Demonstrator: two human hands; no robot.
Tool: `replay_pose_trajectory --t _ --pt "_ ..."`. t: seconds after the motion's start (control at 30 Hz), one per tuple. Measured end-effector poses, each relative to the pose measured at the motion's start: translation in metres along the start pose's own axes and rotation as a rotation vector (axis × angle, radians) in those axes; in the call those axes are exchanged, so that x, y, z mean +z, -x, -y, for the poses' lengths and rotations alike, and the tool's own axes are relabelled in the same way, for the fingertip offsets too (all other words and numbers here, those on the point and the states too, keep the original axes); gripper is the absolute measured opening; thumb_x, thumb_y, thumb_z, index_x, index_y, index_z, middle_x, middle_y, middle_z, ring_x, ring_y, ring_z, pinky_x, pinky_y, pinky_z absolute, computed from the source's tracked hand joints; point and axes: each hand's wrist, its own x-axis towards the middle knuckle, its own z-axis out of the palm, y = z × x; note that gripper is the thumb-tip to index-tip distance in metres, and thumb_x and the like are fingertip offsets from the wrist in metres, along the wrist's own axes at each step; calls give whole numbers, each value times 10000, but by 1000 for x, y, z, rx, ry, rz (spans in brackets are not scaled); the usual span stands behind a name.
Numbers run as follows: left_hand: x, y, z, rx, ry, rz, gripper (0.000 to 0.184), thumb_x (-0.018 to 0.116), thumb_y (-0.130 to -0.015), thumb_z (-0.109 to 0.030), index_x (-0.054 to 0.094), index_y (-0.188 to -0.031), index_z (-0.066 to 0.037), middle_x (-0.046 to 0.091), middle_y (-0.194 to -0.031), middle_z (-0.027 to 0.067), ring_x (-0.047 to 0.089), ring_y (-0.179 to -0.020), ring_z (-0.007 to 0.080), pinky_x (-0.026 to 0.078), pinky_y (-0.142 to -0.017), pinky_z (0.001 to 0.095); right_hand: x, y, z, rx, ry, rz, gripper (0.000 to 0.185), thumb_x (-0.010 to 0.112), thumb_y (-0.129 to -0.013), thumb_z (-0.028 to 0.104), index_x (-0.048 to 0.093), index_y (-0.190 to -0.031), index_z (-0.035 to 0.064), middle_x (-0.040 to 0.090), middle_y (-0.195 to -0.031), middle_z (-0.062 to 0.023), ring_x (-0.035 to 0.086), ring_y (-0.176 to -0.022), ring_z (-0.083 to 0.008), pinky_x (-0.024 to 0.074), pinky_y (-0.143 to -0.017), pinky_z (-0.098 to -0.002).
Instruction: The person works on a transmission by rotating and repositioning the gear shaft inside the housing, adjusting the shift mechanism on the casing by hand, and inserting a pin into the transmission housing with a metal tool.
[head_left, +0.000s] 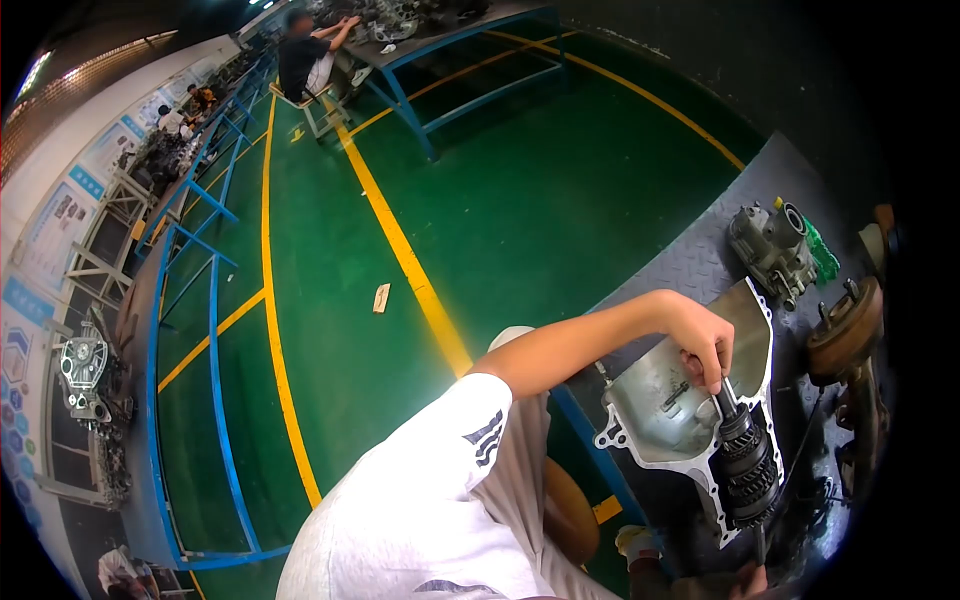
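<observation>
My left hand reaches over an open metal gearbox housing, its fingers closed around the upper end of a gear shaft. Several dark toothed gears are stacked along the shaft, which lies along the housing's right side. At the bottom edge, my right hand shows only in part, with fingers at the shaft's lower end. Shadow and the frame edge hide the rest of that hand.
A smaller metal assembly with green material beside it sits on the textured workbench. Brown rusty parts stand to the right. Blue-framed benches and a seated person are farther off. A tan piece lies on the green floor.
</observation>
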Motion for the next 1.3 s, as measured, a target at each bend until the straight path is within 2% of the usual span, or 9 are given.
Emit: replay_pose_trajectory --t 0.03,0.37,0.47,0.53,0.67,0.77,0.9,1.07,1.3 --pt "0 -1 1 -1 1 -2 347 767 -862 -298 650 -661 -41 504 -568 -22 439 -523 85 315 -499 282 -2 1 6 416 14 137 130 654 -893 25 669 -1013 -21 700 -857 -209 679 -785 -358 539 -753 -441" --pt "2 0 1 -4 24 -22 328 769 -860 -281 660 -669 -37 497 -567 -29 423 -524 73 299 -496 273 -10 -5 14 481 -2 109 132 700 -891 29 708 -1014 -18 726 -868 -211 692 -791 -333 544 -762 -424" --pt "2 -2 3 -8 35 -17 310 766 -861 -272 673 -687 -33 495 -567 -30 415 -522 70 293 -497 269 -3 -5 0 -409 -118 -189 144 721 -887 34 713 -1025 -9 732 -875 -203 693 -791 -331 544 -772 -419" --pt "0 -2 3 -5 36 -12 298 764 -861 -266 683 -698 -30 494 -566 -31 410 -521 70 290 -499 267 -11 -2 16 437 24 92 146 728 -900 53 717 -1037 3 737 -888 -196 695 -793 -321 545 -776 -408" --pt "-6 -2 14 22 -19 14 320 781 -871 -315 707 -757 -26 521 -608 -38 441 -559 60 317 -507 262 -1 -2 -16 533 55 231 494 814 -853 57 663 -1323 68 751 -1033 -182 694 -906 -294 560 -888 -464" --pt "-9 -7 18 47 -85 25 361 789 -882 -378 737 -848 -23 564 -659 -40 479 -609 47 353 -516 264 22 10 -10 383 -55 -161 281 685 -675 -68 595 -931 7 564 -773 -89 533 -706 -231 469 -690 -358" --pt "-7 14 -19 -78 -415 -89 414 728 -929 -431 728 -905 -18 649 -718 13 562 -664 111 444 -597 299 -4 -12 25 563 -278 -35 116 678 -849 -65 587 -915 -38 600 -691 -65 552 -599 -126 454 -563 -295" --pt "34 41 -78 74 -792 -576 445 688 -949 -424 664 -1164 -35 679 -1098 156 651 -1064 330 525 -931 423 -12 -22 44 612 -274 -19 98 681 -878 -8 596 -923 -27 595 -692 -52 532 -567 -123 445 -539 -300" --pt "229 14 -187 831 -1261 -396 174 692 -807 -135 653 -883 16 662 -872 133 681 -852 293 561 -675 423 8 -9 12 430 -169 -134 126 683 -877 33 610 -965 -20 552 -724 -3 485 -675 -85 429 -600 -295"
